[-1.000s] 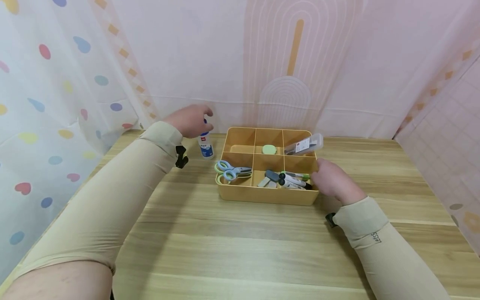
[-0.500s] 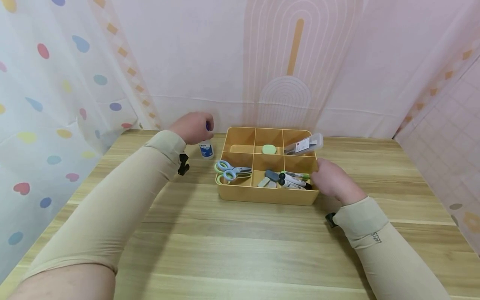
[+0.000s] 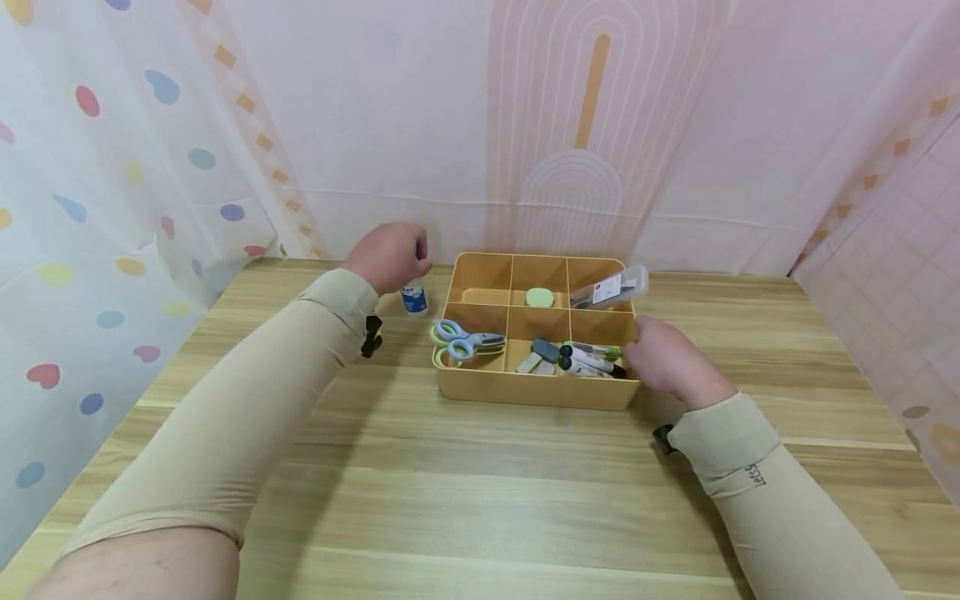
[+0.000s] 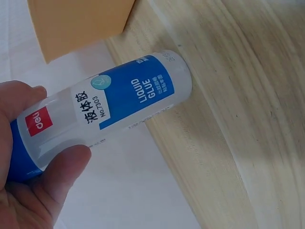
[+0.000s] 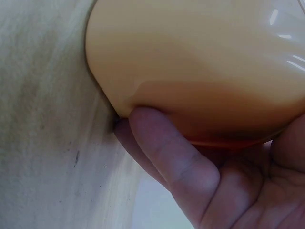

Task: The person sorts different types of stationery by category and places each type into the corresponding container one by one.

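Note:
My left hand (image 3: 390,257) grips a clear bottle of liquid glue (image 4: 128,95) near its blue top, thumb on one side and fingers on the other. In the head view the glue bottle stands upright on the table, left of the yellow storage box (image 3: 534,390); its upper part is hidden by the hand. At the box's right side, my right hand (image 3: 671,360) holds the wall. The right wrist view has its fingers (image 5: 162,138) bent against the outer wall (image 5: 190,62), close to the tabletop.
Six compartments divide the box. Scissors (image 3: 467,342), markers (image 3: 588,362), a grey object (image 3: 544,350), a pale green lidded piece (image 3: 539,297) and a clear case (image 3: 611,287) lie in it; the case juts over the rim. A curtain (image 3: 420,125) hangs behind the wooden table (image 3: 480,500).
The left hand has come down over the glue bottle, and its fingers have closed around the upper part. The right hand and the box stay in place.

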Tool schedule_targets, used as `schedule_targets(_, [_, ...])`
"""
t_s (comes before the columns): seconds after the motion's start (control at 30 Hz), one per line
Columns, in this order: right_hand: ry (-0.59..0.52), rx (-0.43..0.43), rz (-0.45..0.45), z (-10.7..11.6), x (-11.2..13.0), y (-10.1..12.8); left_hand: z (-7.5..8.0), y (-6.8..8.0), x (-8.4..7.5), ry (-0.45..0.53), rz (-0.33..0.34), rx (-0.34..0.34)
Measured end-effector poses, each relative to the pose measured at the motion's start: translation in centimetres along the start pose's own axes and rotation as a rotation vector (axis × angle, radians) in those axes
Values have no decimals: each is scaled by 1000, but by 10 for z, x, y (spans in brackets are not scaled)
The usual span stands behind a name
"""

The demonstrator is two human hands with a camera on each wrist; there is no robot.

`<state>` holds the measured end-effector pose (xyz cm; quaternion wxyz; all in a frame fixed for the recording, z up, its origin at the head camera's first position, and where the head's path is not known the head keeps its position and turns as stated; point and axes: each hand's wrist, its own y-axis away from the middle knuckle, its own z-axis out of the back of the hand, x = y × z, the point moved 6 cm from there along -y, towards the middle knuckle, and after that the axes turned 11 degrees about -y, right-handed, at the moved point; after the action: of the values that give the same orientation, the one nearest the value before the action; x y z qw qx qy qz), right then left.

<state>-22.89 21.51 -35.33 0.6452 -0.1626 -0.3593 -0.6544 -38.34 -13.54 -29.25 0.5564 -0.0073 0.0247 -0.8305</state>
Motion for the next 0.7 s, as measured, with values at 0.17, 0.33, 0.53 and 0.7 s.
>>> schedule_targets(0.17, [-4,5,1,-1,-1,0,0,1,0,5,-9,5])
schedule_targets(0.33, [0,2,6,-2,0,0,1,2,1,7,-12,9])
schedule_targets(0.53, [-5,4,1,-2,1,-1,10,2,2,12,-13,-23])
schedule_targets(0.7, [-4,-2,-2,-2,0,-1,22,0,-1,12,-24,-48])
